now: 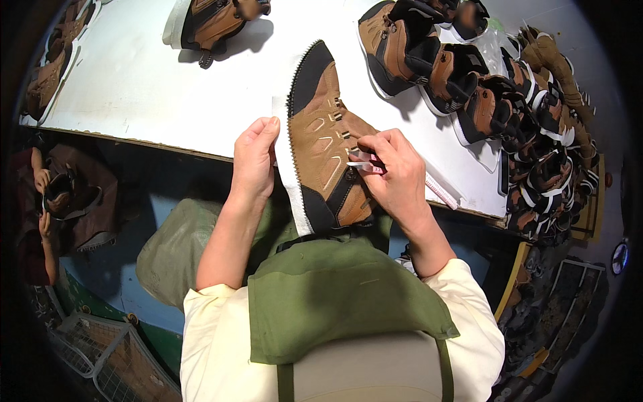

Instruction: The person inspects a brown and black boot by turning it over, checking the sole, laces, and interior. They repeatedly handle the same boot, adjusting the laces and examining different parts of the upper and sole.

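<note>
A brown and black lace-up boot (316, 147) lies on its side in front of me, toe pointing away, with its white sole along the left. My left hand (256, 157) is closed on the sole edge, thumb on top, its fingers partly hidden behind the boot. In my right hand (396, 167) is a small pair of thread snips (365, 162), with two pale blades and pink on the handle. The blade tips point left at the boot's lacing, near the ankle.
Finished-looking boots (395, 47) stand in rows on the white table (154, 87) at the right, with a heap of shoes (552, 127) beyond. Another boot (214, 23) lies at the back. A pink and white measuring strip (441, 191) rests near the table edge. A co-worker's hands (43, 181) hold a shoe at left.
</note>
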A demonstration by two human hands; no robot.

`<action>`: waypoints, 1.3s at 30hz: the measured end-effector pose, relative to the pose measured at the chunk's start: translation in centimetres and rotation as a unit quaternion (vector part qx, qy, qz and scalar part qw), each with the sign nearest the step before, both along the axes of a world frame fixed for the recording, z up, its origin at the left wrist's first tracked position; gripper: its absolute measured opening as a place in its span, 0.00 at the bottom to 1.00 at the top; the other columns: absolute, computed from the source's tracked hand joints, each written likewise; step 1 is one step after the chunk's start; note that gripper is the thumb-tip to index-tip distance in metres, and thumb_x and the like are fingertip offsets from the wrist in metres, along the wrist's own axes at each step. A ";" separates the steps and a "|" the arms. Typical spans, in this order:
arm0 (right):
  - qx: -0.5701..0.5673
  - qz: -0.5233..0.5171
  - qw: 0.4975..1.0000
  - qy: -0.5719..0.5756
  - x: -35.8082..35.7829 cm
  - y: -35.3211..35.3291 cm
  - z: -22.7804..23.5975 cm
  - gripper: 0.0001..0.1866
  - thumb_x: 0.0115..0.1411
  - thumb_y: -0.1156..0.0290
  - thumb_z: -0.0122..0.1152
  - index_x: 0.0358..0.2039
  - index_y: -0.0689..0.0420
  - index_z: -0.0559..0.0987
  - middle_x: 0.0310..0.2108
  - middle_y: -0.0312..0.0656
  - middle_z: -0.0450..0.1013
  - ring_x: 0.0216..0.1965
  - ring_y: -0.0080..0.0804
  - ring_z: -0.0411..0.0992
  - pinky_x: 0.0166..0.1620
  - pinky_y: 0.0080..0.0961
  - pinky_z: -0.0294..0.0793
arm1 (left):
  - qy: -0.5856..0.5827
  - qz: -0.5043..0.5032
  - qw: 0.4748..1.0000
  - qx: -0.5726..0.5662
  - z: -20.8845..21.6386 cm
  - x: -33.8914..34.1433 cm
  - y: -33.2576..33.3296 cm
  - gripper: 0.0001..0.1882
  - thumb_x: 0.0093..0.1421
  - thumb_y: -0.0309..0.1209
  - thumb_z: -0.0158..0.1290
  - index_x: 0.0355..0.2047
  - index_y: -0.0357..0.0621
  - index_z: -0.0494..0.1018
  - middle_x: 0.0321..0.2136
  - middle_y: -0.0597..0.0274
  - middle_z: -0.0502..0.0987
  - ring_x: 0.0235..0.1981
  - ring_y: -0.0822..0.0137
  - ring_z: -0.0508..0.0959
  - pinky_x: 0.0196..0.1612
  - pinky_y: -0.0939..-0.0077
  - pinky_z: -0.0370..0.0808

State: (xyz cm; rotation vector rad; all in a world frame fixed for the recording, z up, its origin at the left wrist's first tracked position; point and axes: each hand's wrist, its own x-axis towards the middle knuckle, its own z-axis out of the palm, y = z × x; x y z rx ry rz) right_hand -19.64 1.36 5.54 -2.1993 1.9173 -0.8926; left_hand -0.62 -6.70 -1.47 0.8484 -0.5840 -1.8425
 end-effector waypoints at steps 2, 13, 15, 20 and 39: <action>-0.007 0.000 0.999 0.033 0.0 0.0 0.3 0.15 0.43 0.81 0.64 0.36 0.61 0.78 0.27 0.42 0.71 0.26 0.33 0.71 0.29 0.27 0.71 | -0.040 0.001 0.998 -0.041 -0.8 0.4 0.0 0.10 0.66 0.32 0.49 0.30 0.40 0.72 0.23 0.73 0.72 0.23 0.83 0.67 0.28 0.87 0.65; 0.005 0.024 0.998 0.066 0.1 -0.1 0.5 0.19 0.42 0.77 0.64 0.39 0.57 0.78 0.24 0.38 0.74 0.26 0.35 0.68 0.30 0.28 0.69 | -0.225 0.029 0.960 -0.167 -1.5 0.8 0.2 0.08 0.63 0.30 0.52 0.28 0.41 0.70 0.20 0.77 0.65 0.21 0.82 0.62 0.26 0.86 0.62; -0.003 0.030 0.997 0.068 0.0 -0.1 0.2 0.17 0.43 0.77 0.63 0.38 0.55 0.77 0.22 0.36 0.72 0.27 0.36 0.68 0.29 0.30 0.70 | -0.278 0.074 0.941 -0.180 -0.4 0.4 0.3 0.06 0.60 0.26 0.55 0.28 0.40 0.69 0.20 0.73 0.67 0.19 0.81 0.61 0.23 0.83 0.62; -0.013 0.036 0.997 0.067 0.0 0.1 0.1 0.19 0.42 0.79 0.63 0.39 0.56 0.77 0.24 0.37 0.74 0.26 0.35 0.68 0.29 0.28 0.69 | -0.489 0.199 0.680 -0.509 0.4 1.1 -0.3 0.12 0.45 0.16 0.58 0.32 0.37 0.71 0.28 0.57 0.72 0.25 0.65 0.70 0.25 0.74 0.70; -0.072 0.074 0.993 0.060 0.1 0.3 -0.5 0.23 0.39 0.79 0.67 0.40 0.56 0.79 0.24 0.35 0.72 0.26 0.32 0.68 0.27 0.25 0.70 | -0.569 -0.088 0.627 -0.526 5.0 0.2 -1.0 0.06 0.50 0.19 0.57 0.30 0.35 0.75 0.28 0.56 0.73 0.29 0.57 0.77 0.33 0.69 0.75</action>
